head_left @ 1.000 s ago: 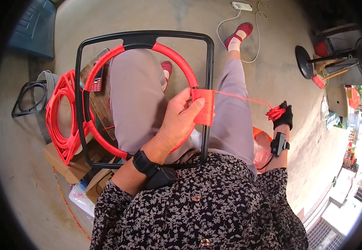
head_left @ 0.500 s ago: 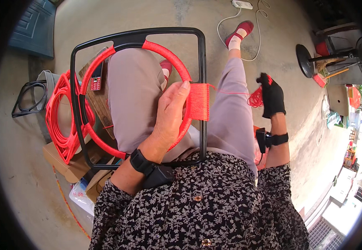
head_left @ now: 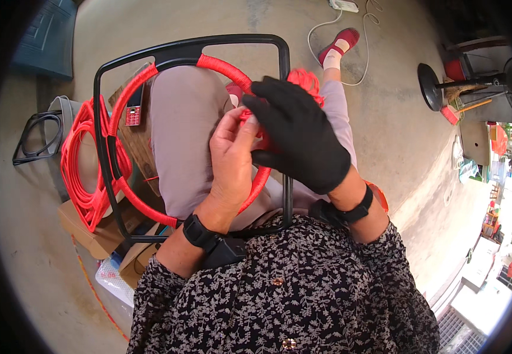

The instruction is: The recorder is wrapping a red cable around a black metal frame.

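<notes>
A black rectangular frame (head_left: 226, 40) with a round inner ring (head_left: 227, 68), mostly wrapped in red cord, rests over my left thigh. My bare left hand (head_left: 231, 159) is closed on the ring's right side, thumb and fingertips pinched near the wrapping. My right hand (head_left: 306, 138), in a black glove, reaches across the frame's right bar with its fingers curled close to my left fingertips. A loose bundle of red cord (head_left: 306, 81) shows just beyond the glove. The glove hides the densely wrapped block and most of what its fingers hold.
Left of my leg, a wooden board (head_left: 131, 140) carries a red-and-black keypad phone (head_left: 132, 115). Another red-wrapped frame (head_left: 82, 177) leans over a cardboard box (head_left: 85, 227), near a black frame (head_left: 38, 138). A fan base (head_left: 430, 87) and a broom (head_left: 451, 114) stand right; a white cable (head_left: 365, 56) lies ahead.
My right hand has swung in from the right, bringing the red cord bundle over to the frame beside my left hand. The frame has tilted and shifted slightly left.
</notes>
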Tool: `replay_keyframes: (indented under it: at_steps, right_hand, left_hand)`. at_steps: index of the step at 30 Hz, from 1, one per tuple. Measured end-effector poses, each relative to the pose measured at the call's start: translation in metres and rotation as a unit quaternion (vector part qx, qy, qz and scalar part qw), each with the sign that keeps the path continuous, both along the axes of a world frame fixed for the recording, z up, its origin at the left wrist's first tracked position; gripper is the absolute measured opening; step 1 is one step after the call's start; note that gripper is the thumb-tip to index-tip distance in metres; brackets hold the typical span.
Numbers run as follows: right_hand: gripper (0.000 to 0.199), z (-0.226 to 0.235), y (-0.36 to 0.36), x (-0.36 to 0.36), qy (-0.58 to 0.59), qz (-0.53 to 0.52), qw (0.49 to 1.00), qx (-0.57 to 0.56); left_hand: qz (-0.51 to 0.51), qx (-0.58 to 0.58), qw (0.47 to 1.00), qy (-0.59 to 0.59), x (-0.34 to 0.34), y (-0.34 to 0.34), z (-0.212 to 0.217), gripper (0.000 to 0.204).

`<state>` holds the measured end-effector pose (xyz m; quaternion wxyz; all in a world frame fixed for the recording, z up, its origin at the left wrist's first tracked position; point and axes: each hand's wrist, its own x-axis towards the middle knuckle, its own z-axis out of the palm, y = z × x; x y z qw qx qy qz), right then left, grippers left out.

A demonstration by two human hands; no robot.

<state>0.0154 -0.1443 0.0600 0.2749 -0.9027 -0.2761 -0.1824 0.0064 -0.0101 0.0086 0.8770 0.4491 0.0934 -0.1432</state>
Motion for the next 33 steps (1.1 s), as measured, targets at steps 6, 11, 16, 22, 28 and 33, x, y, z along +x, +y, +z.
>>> replay_keyframes:
  at_steps: [6, 11, 16, 22, 28, 33]
  right_hand:
    - [0.031, -0.027, -0.035, -0.024, 0.189, -0.138, 0.926, 0.298]
    - [0.021, -0.063, -0.052, -0.015, 0.362, -0.101, 0.714, 0.59]
    - [0.023, -0.081, -0.066, -0.012, 0.385, -0.163, 0.527, 0.74]
    - [0.025, -0.076, -0.052, -0.02, 0.499, -0.005, 0.601, 0.625]
    - [0.03, -0.073, -0.043, -0.01, 0.561, -0.005, 0.675, 0.48]
    - [0.041, -0.065, -0.044, -0.007, 0.565, 0.022, 0.712, 0.416]
  left_hand:
    - [0.028, 0.046, 0.999, -0.005, -0.002, 0.0, -0.006, 0.017]
    - [0.047, 0.047, 0.998, 0.019, -0.003, -0.002, -0.005, 0.016]
    - [-0.028, 0.007, 0.996, 0.079, -0.004, -0.002, -0.011, 0.016]
    - [-0.032, 0.035, 0.997, 0.057, -0.004, -0.001, -0.015, 0.017]
    - [-0.003, -0.049, 0.991, 0.121, 0.001, -0.002, -0.001, 0.017]
    - [-0.03, 0.057, 0.993, 0.102, 0.001, -0.003, 0.007, 0.02]
